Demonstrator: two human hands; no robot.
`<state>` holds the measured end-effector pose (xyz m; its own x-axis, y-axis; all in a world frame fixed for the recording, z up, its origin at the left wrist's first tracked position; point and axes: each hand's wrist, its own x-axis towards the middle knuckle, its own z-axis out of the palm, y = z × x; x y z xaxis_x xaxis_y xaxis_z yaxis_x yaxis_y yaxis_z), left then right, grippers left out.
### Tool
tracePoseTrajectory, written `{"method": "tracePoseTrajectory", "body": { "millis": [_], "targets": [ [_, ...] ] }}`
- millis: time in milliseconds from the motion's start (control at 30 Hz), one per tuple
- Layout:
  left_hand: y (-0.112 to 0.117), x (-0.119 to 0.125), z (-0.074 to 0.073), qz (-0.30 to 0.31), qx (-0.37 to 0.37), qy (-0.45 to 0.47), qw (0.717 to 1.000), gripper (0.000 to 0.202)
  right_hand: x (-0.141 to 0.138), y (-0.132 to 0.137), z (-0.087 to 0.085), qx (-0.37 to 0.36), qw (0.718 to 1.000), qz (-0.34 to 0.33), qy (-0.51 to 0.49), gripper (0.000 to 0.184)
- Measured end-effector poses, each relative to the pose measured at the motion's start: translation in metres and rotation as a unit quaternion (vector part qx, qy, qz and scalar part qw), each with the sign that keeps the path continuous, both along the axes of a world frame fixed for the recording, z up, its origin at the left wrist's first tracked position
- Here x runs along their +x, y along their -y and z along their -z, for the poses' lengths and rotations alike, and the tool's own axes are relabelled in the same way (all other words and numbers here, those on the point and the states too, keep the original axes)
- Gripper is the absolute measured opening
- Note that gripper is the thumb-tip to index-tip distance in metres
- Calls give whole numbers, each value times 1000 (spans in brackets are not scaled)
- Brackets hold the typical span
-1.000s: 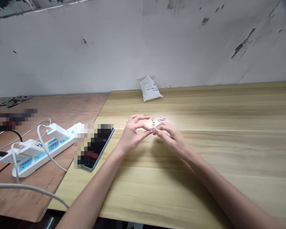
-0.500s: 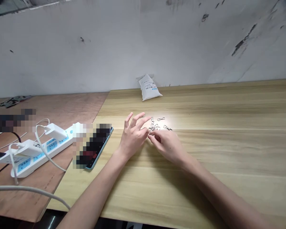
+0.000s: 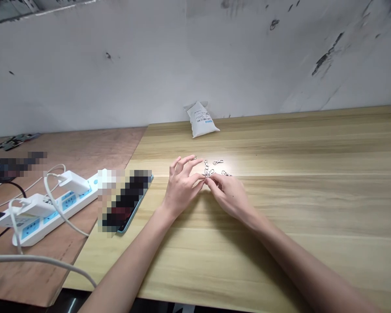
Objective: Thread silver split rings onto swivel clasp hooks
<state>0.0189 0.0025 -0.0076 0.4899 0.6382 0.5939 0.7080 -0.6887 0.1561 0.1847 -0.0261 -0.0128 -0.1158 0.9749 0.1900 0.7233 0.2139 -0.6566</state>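
Observation:
My left hand (image 3: 181,187) has its thumb and index finger brought together at a small shiny metal clasp, while the other fingers are spread upward. From the right, the fingertips of my right hand (image 3: 230,194) pinch the same clasp, mostly hidden between them. Just beyond the fingertips lies a small cluster of metal swivel clasps (image 3: 210,172). A single clasp (image 3: 218,162) lies behind it, and another clasp (image 3: 226,173) is partly covered by my right hand. One more bit of metal (image 3: 195,158) shows by my left fingertips.
A white labelled pouch (image 3: 202,121) stands against the wall at the back of the wooden table (image 3: 313,174). On the left lies a phone (image 3: 135,215), partly pixelated. Beyond it, a white power strip (image 3: 57,217) with plugged-in chargers (image 3: 74,180) and cables rests on a reddish board.
The view has shifted slightly. My right hand has tilted up a little, and its fingertips have met those of my left hand at the clasp. The single clasps lie where they were.

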Motion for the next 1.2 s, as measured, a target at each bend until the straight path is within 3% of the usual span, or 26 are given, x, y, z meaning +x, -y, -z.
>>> {"method": "tracePoseTrajectory", "body": {
  "millis": [200, 567, 733, 900, 1067, 1200],
  "targets": [
    [0, -4, 0, 28, -69, 11, 997, 12, 1, -2, 2, 8, 1000, -9, 4, 33],
    [-5, -8, 0, 49, -91, 9, 995, 12, 4, -4, 7, 35, 998, -47, 15, 31],
    [-7, -9, 2, 18, -89, 22, 996, 10, 3, -5, 9, 49, 997, -53, 36, 30],
    [-8, -10, 7, -16, -80, 33, 996, 10, 5, -7, 12, 93, 984, -61, 137, 31],
    [-7, -9, 7, -25, -69, 25, 997, 11, 2, -4, 9, 106, 952, -65, 281, 28],
    [-9, -11, 6, -26, -79, 41, 996, 12, 1, -4, 8, 94, 950, -53, 292, 34]
  ]
}}
